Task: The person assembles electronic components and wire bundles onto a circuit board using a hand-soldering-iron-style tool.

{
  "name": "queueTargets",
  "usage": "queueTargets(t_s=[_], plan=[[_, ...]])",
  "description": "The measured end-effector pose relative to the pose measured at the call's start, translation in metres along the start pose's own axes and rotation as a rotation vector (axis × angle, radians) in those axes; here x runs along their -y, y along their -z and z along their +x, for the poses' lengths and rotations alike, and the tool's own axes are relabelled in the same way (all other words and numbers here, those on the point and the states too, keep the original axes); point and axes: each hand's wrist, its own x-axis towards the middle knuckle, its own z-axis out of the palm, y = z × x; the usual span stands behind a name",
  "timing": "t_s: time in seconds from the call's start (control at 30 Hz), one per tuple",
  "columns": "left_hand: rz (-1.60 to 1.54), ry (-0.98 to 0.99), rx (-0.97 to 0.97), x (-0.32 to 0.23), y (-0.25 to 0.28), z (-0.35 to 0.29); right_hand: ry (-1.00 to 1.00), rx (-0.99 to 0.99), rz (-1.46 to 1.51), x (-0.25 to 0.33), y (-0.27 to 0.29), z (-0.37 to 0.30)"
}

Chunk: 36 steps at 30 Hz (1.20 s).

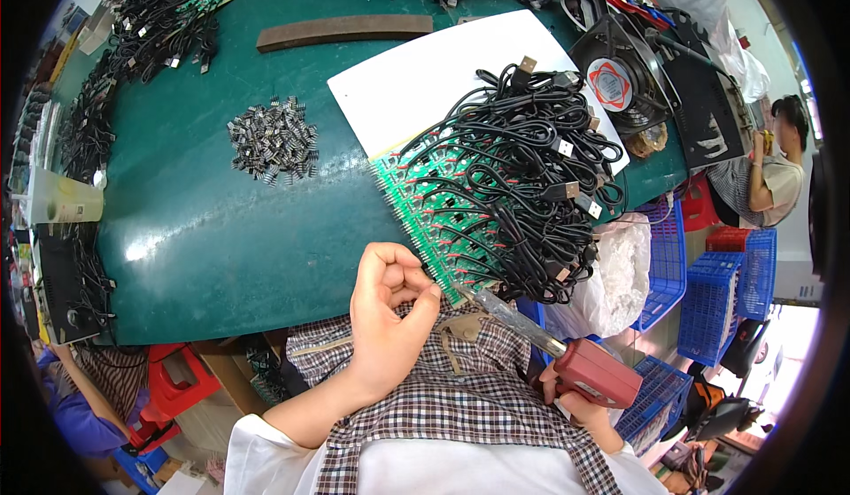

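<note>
My right hand grips a soldering gun by its boxy red handle. Its long metal barrel points up and left, and the tip reaches the near corner of a green circuit board panel. Beside that corner is my left hand, fingers curled, thumb and forefinger pinched at the board's edge; what they hold, if anything, is too small to make out. Metal pins line the panel's left edge. Bundled black USB cables with red wire ends lie over its right part. A white sheet is partly under the panel.
A pile of small pin headers lies on the green table. Behind it rests a brown bar. At right stand a black fan and blue baskets. More boards with cables fill the far left. Two other people sit nearby.
</note>
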Motion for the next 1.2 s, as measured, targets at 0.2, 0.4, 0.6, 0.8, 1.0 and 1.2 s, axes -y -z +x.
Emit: queueTargets(t_s=[0.2, 0.4, 0.6, 0.8, 1.0, 1.2], plan=[[0.016, -0.019, 0.004, -0.001, -0.001, 0.001, 0.042, 0.036, -0.566, -0.023, 0.015, -0.005], [0.019, -0.031, 0.002, -0.001, -0.003, 0.0, 0.083, 0.022, -0.289, -0.025, 0.015, -0.005], [0.006, -0.026, 0.016, -0.001, -0.002, 0.001, 0.066, 0.046, -0.29, -0.023, 0.018, -0.009], [0.003, -0.039, 0.016, -0.003, 0.0, -0.001, 0.014, -0.011, -0.075, -0.005, 0.001, -0.004], [0.528, -0.253, -0.125, -0.022, 0.035, 0.01, -0.041, -0.025, 0.052, 0.0, -0.007, -0.001], [1.466, -0.583, -0.523, -0.045, 0.097, 0.052, -0.022, -0.011, -0.328, -0.022, 0.013, -0.015]])
